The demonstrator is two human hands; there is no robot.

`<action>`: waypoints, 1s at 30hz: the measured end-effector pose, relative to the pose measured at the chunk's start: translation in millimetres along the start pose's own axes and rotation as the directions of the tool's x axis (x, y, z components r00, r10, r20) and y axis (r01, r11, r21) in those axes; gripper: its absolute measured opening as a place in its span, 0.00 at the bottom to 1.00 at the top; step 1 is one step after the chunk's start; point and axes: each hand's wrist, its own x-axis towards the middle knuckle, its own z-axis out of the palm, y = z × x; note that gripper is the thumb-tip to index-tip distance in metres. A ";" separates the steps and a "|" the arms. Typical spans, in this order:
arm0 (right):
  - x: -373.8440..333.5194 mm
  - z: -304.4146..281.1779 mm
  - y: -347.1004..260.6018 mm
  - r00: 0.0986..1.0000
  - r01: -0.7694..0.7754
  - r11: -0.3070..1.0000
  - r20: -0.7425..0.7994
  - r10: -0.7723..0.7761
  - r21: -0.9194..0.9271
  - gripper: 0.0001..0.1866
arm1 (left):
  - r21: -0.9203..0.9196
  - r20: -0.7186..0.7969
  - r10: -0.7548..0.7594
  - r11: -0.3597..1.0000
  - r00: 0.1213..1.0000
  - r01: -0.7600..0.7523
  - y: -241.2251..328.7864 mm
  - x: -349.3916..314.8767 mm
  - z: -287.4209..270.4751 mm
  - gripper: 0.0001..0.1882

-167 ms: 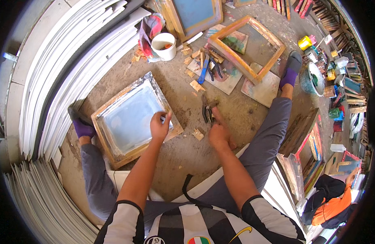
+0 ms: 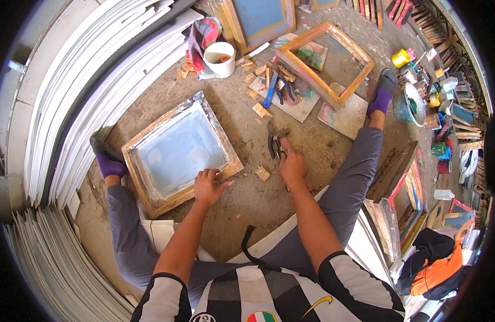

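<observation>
A wooden frame [image 2: 143,194] with a blue-grey mesh panel [image 2: 177,153] lies tilted on the floor between my legs, its inner edges streaked white and silver. My left hand [image 2: 206,188] is over its near right edge, fingers lightly bent, thumb stretched out, nothing visible in its grasp. To the right, my right hand [image 2: 293,167] has its fingers closed at the handles of dark pliers [image 2: 272,142], which point away from me; the fingertips are partly hidden. A wood chip [image 2: 262,173] lies between the frame and this hand.
Farther off are a blue-handled tool [image 2: 270,91], more pliers [image 2: 284,88], a bare wooden frame [image 2: 360,52] and a white bucket [image 2: 219,60]. White sheets [image 2: 86,91] stand stacked at left. Paint containers [image 2: 410,104] crowd the right, where a person in orange [image 2: 438,273] works.
My left hand has come back toward me from the mesh panel's right side, and its thumb has spread. My right hand has moved slightly forward, its fingers curling in at the pliers.
</observation>
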 end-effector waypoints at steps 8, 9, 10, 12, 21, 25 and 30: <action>23.7 59.1 43.8 0.849 0.384 0.860 -0.238 -0.472 -0.335 0.24 | 0.129 0.096 0.130 0.981 0.987 -0.142 -25.2 -21.3 0.6 0.22; 30.1 60.7 49.7 0.820 0.370 0.857 -0.308 -0.482 -0.358 0.24 | 0.126 0.095 0.137 0.981 0.986 -0.148 -24.2 -19.7 -2.1 0.22; 33.0 58.2 45.6 0.885 0.295 0.918 -0.286 -0.367 -0.266 0.24 | 0.129 0.096 0.135 0.981 0.986 -0.147 -26.5 -20.3 -5.5 0.22; 33.4 43.9 30.9 0.972 0.110 0.990 -0.197 -0.126 -0.090 0.26 | 0.135 0.098 0.123 0.982 0.988 -0.136 -36.0 -25.4 -4.4 0.22; 163.9 13.3 -15.5 0.777 0.248 0.968 -0.604 -0.177 0.036 0.30 | 0.073 0.108 0.115 0.990 0.988 -0.123 -56.3 -25.3 2.1 0.22; 230.6 5.4 -10.6 0.806 0.186 0.968 -0.590 -0.053 0.167 0.29 | 0.052 0.086 0.121 0.991 0.989 -0.125 -48.4 -19.7 -0.4 0.22; 234.6 -1.9 -35.1 0.923 0.103 0.994 -0.370 -0.103 -0.018 0.25 | 0.033 0.106 0.109 0.993 0.988 -0.113 -45.9 -25.8 -7.5 0.21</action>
